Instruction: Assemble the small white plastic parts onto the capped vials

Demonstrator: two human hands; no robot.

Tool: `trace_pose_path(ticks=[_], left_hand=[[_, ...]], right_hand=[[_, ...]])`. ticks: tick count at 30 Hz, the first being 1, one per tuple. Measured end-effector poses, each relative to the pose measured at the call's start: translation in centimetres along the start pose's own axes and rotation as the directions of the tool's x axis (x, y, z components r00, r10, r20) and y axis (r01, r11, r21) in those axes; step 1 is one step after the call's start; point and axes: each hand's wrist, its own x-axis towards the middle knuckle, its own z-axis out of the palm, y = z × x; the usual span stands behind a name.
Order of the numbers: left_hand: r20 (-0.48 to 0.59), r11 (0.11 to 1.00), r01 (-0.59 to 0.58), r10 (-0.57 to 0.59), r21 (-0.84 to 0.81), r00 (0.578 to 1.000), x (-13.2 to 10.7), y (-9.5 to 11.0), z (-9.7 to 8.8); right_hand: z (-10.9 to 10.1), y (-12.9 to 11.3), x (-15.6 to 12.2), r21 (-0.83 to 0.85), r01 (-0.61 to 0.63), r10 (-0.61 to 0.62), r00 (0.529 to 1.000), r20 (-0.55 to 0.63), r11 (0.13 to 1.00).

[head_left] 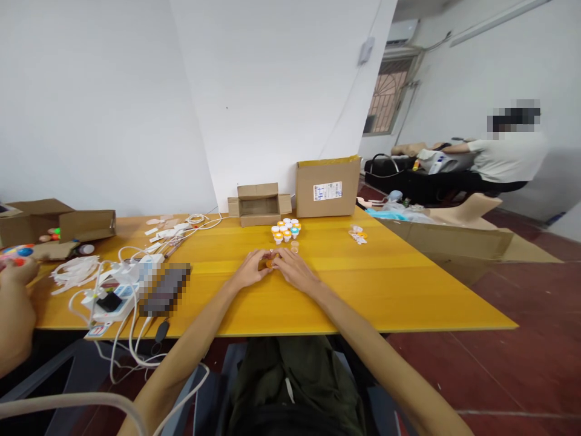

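My left hand and my right hand meet over the middle of the table. Their fingers are closed round a small orange round piece, mostly covered by the fingers, so its exact kind is unclear. Just beyond my right hand stands a small pale orange, see-through piece. Farther back is a tight cluster of small white-and-orange round pieces, cap-like on top; one has a teal top.
An open cardboard box and a taller closed carton stand behind. Small white and orange parts lie right. Leftward are a power strip, cables, a blurred dark phone-like object and another person's hand.
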Motion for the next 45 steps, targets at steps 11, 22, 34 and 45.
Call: trace_pose_path(ticks=[11,22,34,45], left_hand=[[0.014,0.997,0.01,-0.011,0.07,1.0,-0.1,-0.1,-0.1],[0.063,0.996,-0.059,0.055,0.068,0.996,0.2,0.7,-0.5],[0.081,0.996,-0.072,0.068,0.05,0.994,0.1,0.4,-0.5],[0.081,0.997,-0.063,0.059,0.044,0.995,0.0,0.3,-0.3]], right_hand=[[-0.5,1.6,-0.8,-0.028,-0.162,0.159,0.983,-0.092,0.986],[0.0,2.1,-1.3,-0.042,-0.18,0.178,0.983,-0.03,0.983],[0.0,2.0,-1.2,-0.045,-0.167,0.165,0.985,-0.038,0.985],[0.2,2.0,-1.2,0.044,-0.134,0.134,0.991,-0.005,0.99]])
